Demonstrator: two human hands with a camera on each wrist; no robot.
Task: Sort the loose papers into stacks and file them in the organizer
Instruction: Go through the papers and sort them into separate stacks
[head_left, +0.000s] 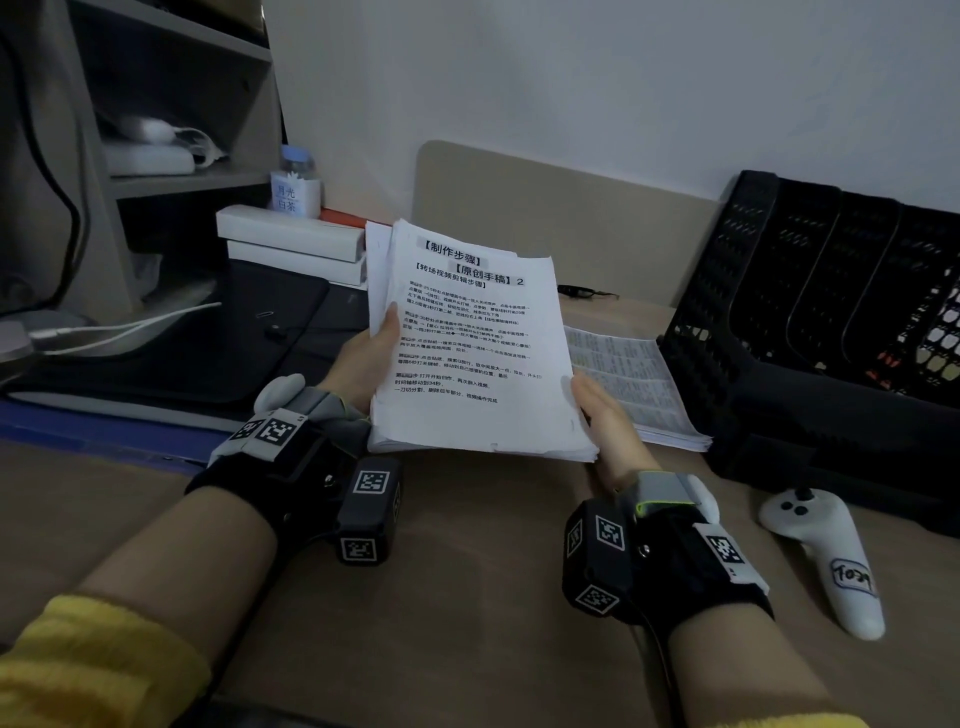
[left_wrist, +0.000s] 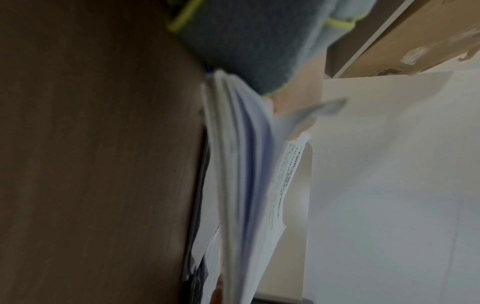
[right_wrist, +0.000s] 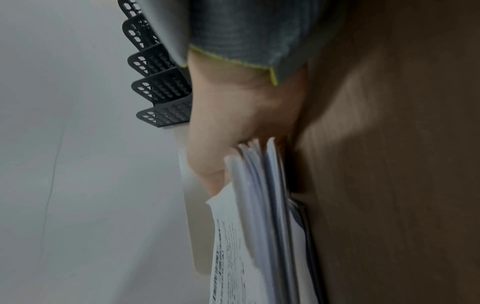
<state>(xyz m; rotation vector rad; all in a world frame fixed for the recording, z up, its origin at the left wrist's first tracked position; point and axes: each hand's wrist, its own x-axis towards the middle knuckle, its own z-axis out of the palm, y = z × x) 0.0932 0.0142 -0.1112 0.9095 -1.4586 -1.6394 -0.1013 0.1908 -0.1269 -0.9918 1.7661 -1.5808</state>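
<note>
Paper, a thick uneven stack of white printed sheets (head_left: 467, 353), is held up off the brown wooden counter (head_left: 467, 571) between both hands. The left hand (head_left: 371, 358) grips the stack's left edge, thumb lying on the top page and the rest of the hand beneath. The right hand (head_left: 605, 410) clamps the lower right corner the same way, its thumb on top. Both wrist views show the sheets edge-on, fanned and out of line, so this two-sided hold looks meant to square the pile before it goes anywhere; a one-handed hold would likely let the loose pages slide apart.

The stack tilts with its far end raised and its printed face toward the person, probably so the heading can be read and the pile matched to a category. Behind and to the right of it, a second flat pile of densely printed pages (head_left: 628, 384) lies on the counter, just beside the black perforated plastic file organizer (head_left: 789, 291), which stands along the wall with its slots opening upward. That pile sitting close to the organizer suggests it is already sorted and waiting to be filed. The organizer's right-hand slots seem to hold something coloured, too small to identify.

A white handheld controller (head_left: 826, 561) rests on the counter near the right wrist, clear of the papers.
</note>
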